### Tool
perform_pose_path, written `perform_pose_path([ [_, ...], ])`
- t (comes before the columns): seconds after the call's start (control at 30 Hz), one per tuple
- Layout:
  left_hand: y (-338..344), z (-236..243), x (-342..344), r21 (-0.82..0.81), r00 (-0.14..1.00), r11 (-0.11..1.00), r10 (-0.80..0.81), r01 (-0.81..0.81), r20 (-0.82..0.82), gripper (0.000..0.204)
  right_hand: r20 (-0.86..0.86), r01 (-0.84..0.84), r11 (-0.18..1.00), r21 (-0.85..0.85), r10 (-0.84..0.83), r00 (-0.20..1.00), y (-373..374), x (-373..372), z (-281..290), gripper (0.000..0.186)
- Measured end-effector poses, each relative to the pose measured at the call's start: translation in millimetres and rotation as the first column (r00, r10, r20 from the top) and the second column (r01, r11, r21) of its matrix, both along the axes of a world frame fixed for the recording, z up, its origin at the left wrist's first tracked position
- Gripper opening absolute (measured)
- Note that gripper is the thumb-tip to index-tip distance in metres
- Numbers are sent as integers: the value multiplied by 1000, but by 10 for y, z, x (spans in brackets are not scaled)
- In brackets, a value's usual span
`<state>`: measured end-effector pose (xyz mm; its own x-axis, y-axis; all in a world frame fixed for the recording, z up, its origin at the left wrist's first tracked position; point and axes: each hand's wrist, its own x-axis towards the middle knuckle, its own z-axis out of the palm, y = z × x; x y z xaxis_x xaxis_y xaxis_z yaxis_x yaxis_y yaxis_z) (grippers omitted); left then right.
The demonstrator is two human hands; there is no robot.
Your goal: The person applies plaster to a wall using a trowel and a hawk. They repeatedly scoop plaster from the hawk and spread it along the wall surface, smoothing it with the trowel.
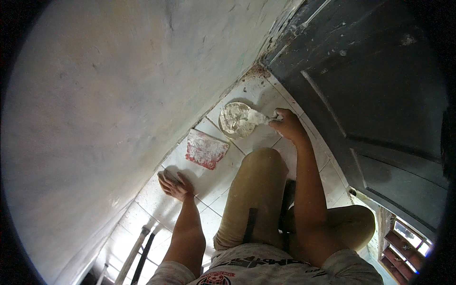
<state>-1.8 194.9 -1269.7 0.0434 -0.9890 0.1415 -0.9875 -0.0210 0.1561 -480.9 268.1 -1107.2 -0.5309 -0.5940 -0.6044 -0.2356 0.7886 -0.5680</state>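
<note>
My right hand (288, 126) is closed on the handle of a putty knife (258, 117), whose blade end is coated in white paste. The blade rests at the right side of a round, shallow container (221, 124) filled with wet white putty (236, 118). Low by the wall, my left hand (176, 185) lies on the tiles, fingers apart, holding nothing. Between my hands is a flat, red, roughly square piece (206, 148) smeared with white; its exact kind is unclear.
A patchy, pale wall (104, 104) rises on the left. At right stands a dark panelled door (380, 80). Dirt (258, 72) lies in the far corner of the white tiled floor (209, 187). Poles (133, 256) are at lower left, and my bent knee (266, 164) is close to the container.
</note>
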Motion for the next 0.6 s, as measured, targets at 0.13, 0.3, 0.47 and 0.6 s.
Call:
perform_pose_path([
  [0.13,-21,-48,-62,0,999,1000,-2,2,-42,73,-198,-43,993,-109,21,980,261,-108,-600,55],
  [0.3,-11,-39,3,-2,1000,1000,6,-6,-27,72,-45,-16,998,-66,13,999,257,11,-639,59],
  [0.47,-15,-1,-32,4,999,1000,9,-9,-43,71,124,42,998,-53,-35,992,184,43,-684,55],
  [0.6,-12,-38,-8,15,1000,1000,17,-17,-21,71,303,216,976,-10,-203,931,117,136,-641,36],
])
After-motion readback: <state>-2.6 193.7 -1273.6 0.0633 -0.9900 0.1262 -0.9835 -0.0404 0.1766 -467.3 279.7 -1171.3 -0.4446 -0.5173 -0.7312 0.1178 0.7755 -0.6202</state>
